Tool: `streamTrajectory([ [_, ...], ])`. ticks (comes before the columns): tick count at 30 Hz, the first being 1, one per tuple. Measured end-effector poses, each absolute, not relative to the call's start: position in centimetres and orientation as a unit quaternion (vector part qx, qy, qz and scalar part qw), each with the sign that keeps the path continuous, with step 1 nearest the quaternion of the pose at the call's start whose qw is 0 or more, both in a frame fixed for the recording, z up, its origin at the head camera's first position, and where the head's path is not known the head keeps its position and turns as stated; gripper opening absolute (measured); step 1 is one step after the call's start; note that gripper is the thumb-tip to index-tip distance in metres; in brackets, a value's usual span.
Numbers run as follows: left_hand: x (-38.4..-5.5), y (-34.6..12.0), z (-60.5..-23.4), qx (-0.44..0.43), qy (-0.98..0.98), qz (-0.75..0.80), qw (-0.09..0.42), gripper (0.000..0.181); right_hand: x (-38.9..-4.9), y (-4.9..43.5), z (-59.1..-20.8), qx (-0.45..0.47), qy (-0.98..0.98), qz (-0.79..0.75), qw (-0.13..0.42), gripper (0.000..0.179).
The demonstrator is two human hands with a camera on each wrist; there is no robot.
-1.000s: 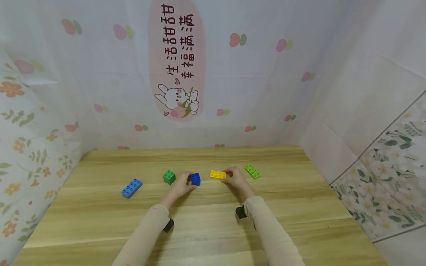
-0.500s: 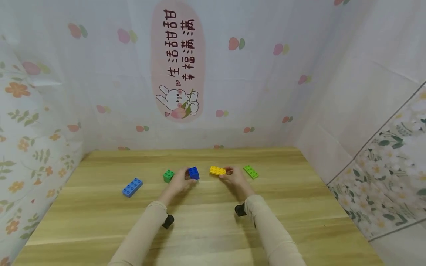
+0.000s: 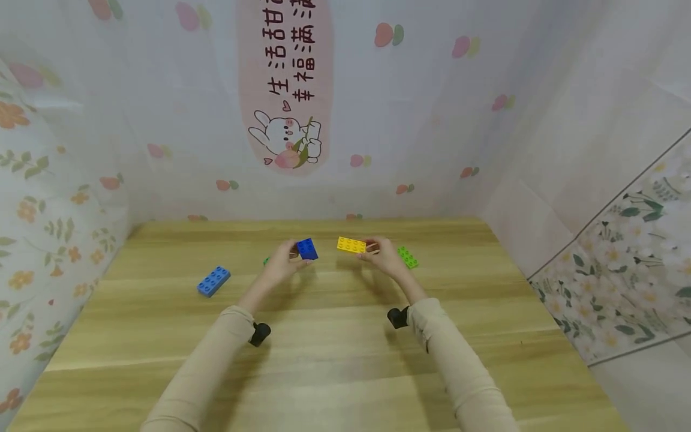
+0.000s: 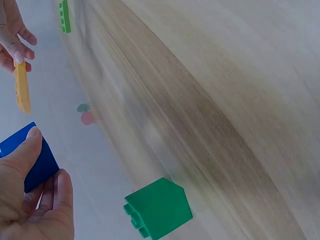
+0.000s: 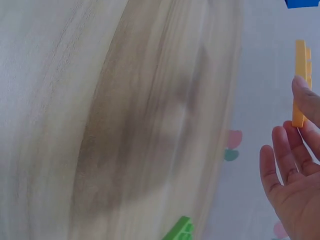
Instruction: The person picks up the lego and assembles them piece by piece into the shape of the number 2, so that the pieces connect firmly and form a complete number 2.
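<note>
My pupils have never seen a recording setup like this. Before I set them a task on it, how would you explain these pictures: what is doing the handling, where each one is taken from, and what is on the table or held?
There is no robot here, just a person's two bare hands. The wide picture comes from a camera on the person's head, looking forward and down. The two close ones come from cameras on the left and right wrists.

The left hand pinches a dark blue brick; the right hand pinches a flat yellow brick. Both bricks are off the table and apart.

On the table lie a lighter blue brick, a flat lime brick and a green brick, mostly hidden in the head view.
</note>
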State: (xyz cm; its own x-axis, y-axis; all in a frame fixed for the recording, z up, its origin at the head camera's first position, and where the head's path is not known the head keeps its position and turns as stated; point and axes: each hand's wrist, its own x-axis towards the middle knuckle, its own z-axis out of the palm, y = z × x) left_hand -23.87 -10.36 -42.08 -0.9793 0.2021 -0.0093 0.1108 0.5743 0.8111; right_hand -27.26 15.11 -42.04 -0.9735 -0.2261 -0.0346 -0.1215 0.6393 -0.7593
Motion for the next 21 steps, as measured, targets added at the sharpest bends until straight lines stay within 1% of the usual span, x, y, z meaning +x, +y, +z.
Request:
streamTrajectory([
  [5,-23.8,-10.9,-41.8,0.095,0.883,0.457,0.043,0.047,-26.9,14.9,-41.4,-0.121,0.906,-0.402,0.058,0.044],
  [10,-23.5,-11.4,-41.1,0.096,0.886,0.453,0.036,0.048,-26.7,14.3,-41.7,-0.145,0.905,-0.394,0.069,0.04],
  [16,-23.1,-11.9,-40.8,0.087,0.888,0.45,0.031,0.05,-26.4,13.5,-43.2,-0.185,0.893,-0.399,0.093,0.038],
  [21,-22.8,-12.2,-41.1,0.081,0.892,0.444,0.034,0.052,-25.9,13.3,-44.9,-0.184,0.897,-0.381,0.132,0.039],
])
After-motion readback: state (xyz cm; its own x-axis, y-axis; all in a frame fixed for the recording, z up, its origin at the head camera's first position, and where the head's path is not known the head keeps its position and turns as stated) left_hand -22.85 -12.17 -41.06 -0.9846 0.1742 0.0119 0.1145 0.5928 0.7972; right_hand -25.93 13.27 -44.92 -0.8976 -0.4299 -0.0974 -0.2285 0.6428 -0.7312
